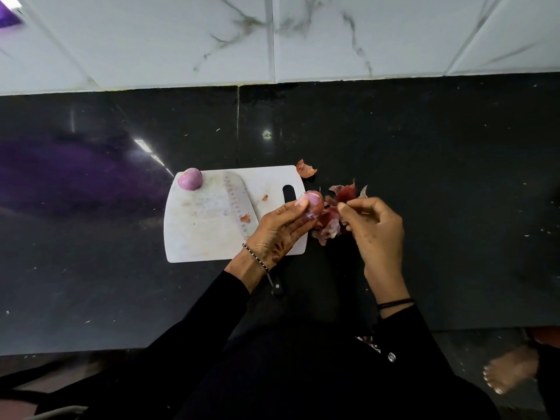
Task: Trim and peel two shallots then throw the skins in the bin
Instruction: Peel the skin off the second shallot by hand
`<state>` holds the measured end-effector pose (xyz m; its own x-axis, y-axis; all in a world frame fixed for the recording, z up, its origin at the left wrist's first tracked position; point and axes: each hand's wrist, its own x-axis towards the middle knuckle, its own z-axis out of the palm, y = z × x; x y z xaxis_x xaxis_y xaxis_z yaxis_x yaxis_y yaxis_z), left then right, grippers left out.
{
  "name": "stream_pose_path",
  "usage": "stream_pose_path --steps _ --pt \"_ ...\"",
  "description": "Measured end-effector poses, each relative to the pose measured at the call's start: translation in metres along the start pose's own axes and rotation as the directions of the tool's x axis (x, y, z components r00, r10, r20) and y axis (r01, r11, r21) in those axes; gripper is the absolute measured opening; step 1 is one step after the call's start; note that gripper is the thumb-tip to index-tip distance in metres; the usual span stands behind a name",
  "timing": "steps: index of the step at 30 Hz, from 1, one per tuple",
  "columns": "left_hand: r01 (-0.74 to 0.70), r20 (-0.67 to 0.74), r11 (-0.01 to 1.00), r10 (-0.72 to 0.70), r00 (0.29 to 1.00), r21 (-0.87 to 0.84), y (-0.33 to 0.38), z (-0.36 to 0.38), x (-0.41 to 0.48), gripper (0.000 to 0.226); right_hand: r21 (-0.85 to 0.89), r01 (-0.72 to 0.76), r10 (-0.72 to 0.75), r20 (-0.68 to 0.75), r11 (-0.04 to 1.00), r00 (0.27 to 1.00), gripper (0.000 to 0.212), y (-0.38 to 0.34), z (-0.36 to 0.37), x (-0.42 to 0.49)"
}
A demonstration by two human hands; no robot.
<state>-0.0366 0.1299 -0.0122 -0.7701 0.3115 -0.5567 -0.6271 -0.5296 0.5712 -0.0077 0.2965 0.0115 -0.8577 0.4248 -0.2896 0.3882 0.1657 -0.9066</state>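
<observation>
A peeled purple shallot (189, 179) sits on the far left corner of the white cutting board (200, 237). My left hand (280, 225) grips a second shallot (312, 204), partly peeled, over the board's right edge. My right hand (374, 228) is just to its right, with thumb and fingertips pinching a strip of red skin. A heap of loose skins (330, 219) lies on the counter between and under my hands. One more skin piece (306, 169) lies by the board's far right corner. A knife (239, 204) rests on the board, its black handle (276, 286) under my left wrist.
The black stone counter (424, 162) runs wide on both sides, with a white marble-tiled wall (272, 37) behind. Small skin scraps (245, 218) lie on the board. A bare foot (509, 374) shows on the floor at the lower right.
</observation>
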Motion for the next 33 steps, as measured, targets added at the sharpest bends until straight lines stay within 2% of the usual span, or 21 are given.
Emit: stream_pose_path --steps 6,9,12,16,20,26,29,33 --pt "-0.115 -0.014 0.991 0.116 0.993 0.067 -0.004 -0.003 0.006 0.053 0.082 0.122 -0.137 0.218 0.989 0.966 0.023 -0.01 0.003 -0.007" --pt "-0.167 -0.008 0.979 0.169 0.986 0.119 -0.006 -0.003 0.006 0.055 0.026 0.223 -0.222 0.263 0.974 0.939 0.03 -0.015 0.005 -0.01" --pt "-0.185 -0.022 0.971 0.191 0.981 0.151 -0.005 -0.003 0.006 0.054 -0.025 0.282 -0.269 0.235 0.959 0.934 0.023 -0.014 0.006 -0.009" --pt "-0.133 -0.006 0.986 0.134 0.991 0.101 -0.004 -0.008 0.006 0.05 -0.047 0.266 -0.254 0.182 0.963 0.95 0.017 -0.01 0.003 -0.006" --pt "-0.056 0.013 0.996 0.056 0.998 0.068 -0.002 -0.001 0.001 0.037 0.002 0.201 -0.2 0.089 0.98 0.976 0.015 -0.009 0.001 -0.005" --pt "0.071 0.017 0.997 -0.07 0.997 -0.036 0.001 0.003 -0.003 0.056 -0.008 0.136 -0.136 0.007 0.991 0.991 0.012 -0.006 -0.005 0.0" --pt "0.094 0.05 0.993 -0.09 0.995 -0.075 -0.001 0.001 -0.001 0.059 -0.127 0.19 -0.192 0.002 0.974 0.981 0.014 -0.002 -0.006 0.002" --pt "0.093 0.045 0.991 -0.089 0.995 -0.101 0.0 0.0 -0.001 0.063 -0.329 0.28 -0.265 0.09 0.902 0.96 0.019 -0.001 -0.005 0.003"
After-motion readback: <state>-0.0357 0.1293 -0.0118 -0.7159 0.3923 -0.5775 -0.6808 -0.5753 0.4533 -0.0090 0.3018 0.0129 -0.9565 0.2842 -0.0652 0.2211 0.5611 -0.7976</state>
